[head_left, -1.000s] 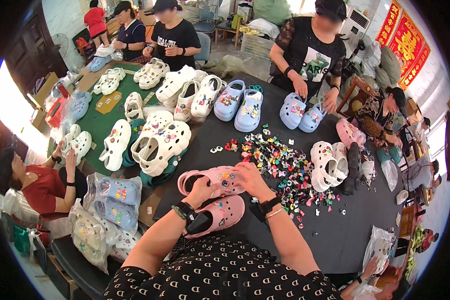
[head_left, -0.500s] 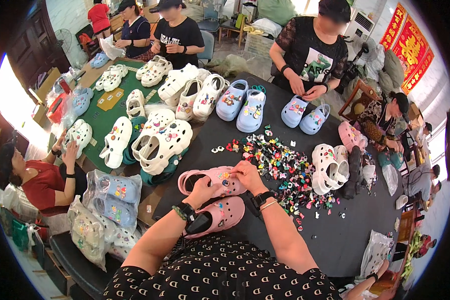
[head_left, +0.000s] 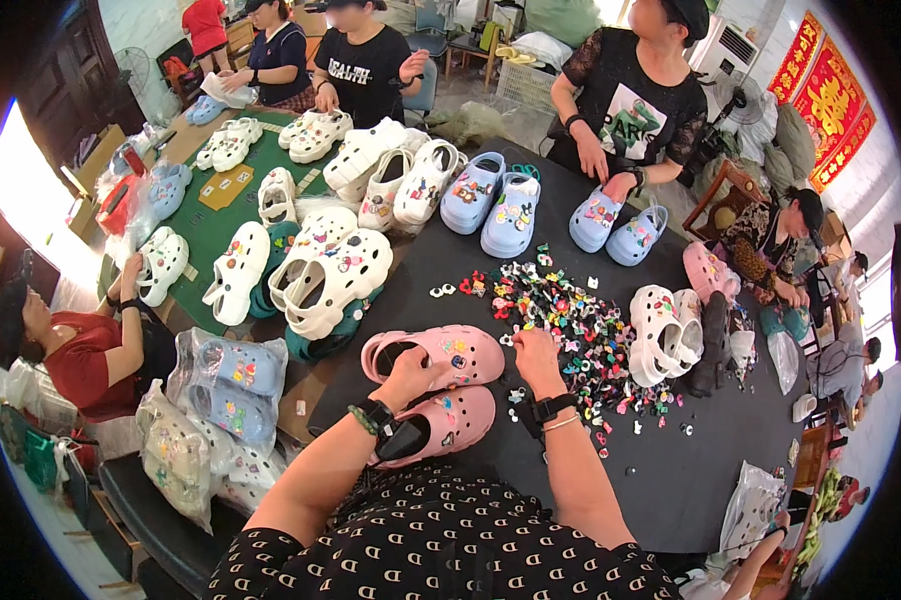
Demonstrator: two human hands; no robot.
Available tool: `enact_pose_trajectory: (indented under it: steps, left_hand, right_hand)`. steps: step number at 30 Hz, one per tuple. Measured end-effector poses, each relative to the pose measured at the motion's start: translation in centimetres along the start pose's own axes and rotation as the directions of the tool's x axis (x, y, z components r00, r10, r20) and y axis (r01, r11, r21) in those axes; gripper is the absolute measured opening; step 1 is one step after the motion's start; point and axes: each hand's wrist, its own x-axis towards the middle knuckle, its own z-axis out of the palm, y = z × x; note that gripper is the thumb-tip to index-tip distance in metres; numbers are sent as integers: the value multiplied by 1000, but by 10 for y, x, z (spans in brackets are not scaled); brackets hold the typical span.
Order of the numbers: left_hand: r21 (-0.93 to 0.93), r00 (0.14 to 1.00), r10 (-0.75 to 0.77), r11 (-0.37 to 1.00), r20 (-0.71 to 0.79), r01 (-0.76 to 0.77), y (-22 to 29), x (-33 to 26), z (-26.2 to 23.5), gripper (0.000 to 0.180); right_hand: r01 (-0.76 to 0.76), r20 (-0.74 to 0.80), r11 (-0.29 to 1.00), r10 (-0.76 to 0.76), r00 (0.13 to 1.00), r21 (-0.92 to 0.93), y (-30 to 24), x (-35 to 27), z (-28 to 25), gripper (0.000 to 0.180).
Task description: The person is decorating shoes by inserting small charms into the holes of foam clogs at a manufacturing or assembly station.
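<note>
My left hand [head_left: 410,378] grips the upper of two pink clogs [head_left: 478,352], with its thumb over the shoe's opening. Colourful charms sit in the holes of that clog's toe. Just below it, nearer my body, lies the second pink clog [head_left: 467,410], also with charms. At the left edge of a heap of small shoe charms [head_left: 560,305] is my right hand [head_left: 537,362]. Its fingers are bent together at the charms, and whatever they pinch is too small to make out.
Blue clogs [head_left: 510,218] stand beyond the heap, and white clogs [head_left: 654,335] to its right. White clogs [head_left: 345,275] crowd the left side near a green mat [head_left: 205,225]. Bagged clogs [head_left: 235,385] lie at lower left. Across the black table, a person touches a blue clog [head_left: 592,218].
My right hand has left the pink clog's toe and moved right to the charms. The left hand still holds the clog. Across the table, the person's hand has lowered onto a blue clog.
</note>
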Motion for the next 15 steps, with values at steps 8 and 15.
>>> enact_pose_trajectory:
  steps: [8, 15]
  left_hand:
    - [-65, 999, -33, 997, 3, 33, 0, -3, -2, 31]
    - [65, 1000, -3, 998, 21, 2, -5, -5, -2, 38]
  right_hand:
    - [466, 150, 858, -500, 853, 214, -58, 18, -6, 44]
    - [312, 405, 819, -524, 750, 481, -61, 57, 4, 28]
